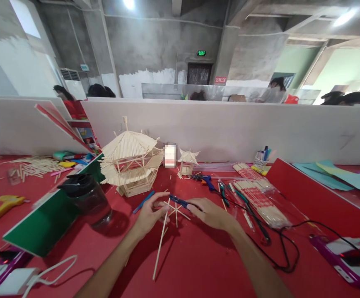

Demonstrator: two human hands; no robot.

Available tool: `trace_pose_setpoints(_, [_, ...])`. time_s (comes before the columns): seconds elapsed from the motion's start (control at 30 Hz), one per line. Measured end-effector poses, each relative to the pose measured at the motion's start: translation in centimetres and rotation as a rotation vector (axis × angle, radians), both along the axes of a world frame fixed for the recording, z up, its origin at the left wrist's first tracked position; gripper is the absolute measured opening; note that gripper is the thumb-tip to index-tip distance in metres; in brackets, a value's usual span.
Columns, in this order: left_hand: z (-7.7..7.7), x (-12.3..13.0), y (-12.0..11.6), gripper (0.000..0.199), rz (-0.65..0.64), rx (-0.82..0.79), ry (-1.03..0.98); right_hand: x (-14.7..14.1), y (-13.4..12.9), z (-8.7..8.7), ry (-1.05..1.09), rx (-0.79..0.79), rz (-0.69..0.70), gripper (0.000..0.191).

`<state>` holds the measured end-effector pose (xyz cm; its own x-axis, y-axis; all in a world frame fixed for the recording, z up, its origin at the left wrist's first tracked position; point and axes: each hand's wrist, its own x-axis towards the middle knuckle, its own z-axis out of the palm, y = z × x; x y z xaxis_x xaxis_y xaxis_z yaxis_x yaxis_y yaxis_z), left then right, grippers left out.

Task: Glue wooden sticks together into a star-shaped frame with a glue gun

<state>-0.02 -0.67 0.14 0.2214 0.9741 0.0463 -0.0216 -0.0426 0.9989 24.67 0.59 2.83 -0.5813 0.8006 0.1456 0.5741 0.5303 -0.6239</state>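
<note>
Left grip: closed on long stick, pinched near its upper end; lower end slants down toward me. Right grip: clenched around dark blue tool, probably a cutter or pliers, its tip pointing at the left fingers and near the stick's top. Stick star, thin sticks crossing at a middle, sits between both grips, just under the tool; can't tell if my left fingers touch it.

Left of left grip: blue rod close by, then dark bottle, green board, yellow glue gun at far left. Beyond left grip: large stick pagoda, upright on red desk. Small stick pagoda beyond the tool, well apart from it. Beyond right grip: blue glue gun. Right of that, green-handled pliers, then packs of sticks. Farther right, past black cable: purple power strip. Past everything, white partition, with person in pale top behind it.
</note>
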Motion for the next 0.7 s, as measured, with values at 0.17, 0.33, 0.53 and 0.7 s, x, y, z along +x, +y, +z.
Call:
trace_pose_setpoints(0.17, [0.3, 0.2, -0.1, 0.064, 0.0, -0.003, 0.001, -0.2, -0.2, -0.3, -0.016, -0.001, -0.01, 0.043])
trace_pose_setpoints(0.33, [0.2, 0.5, -0.2, 0.067, -0.026, -0.031, 0.0, -1.0, -0.4, -0.2, 0.008, 0.036, 0.036, 0.043])
trace_pose_setpoints(0.53, [0.3, 0.2, 0.0, 0.063, -0.053, -0.023, 0.017, -1.3, -0.5, 0.4, 0.002, 0.059, 0.07, 0.04])
trace_pose_setpoints(0.7, [0.5, -0.1, 0.1, 0.056, -0.088, -0.01, 0.036, -1.2, -0.5, 0.5, -0.026, 0.07, 0.06, 0.04])
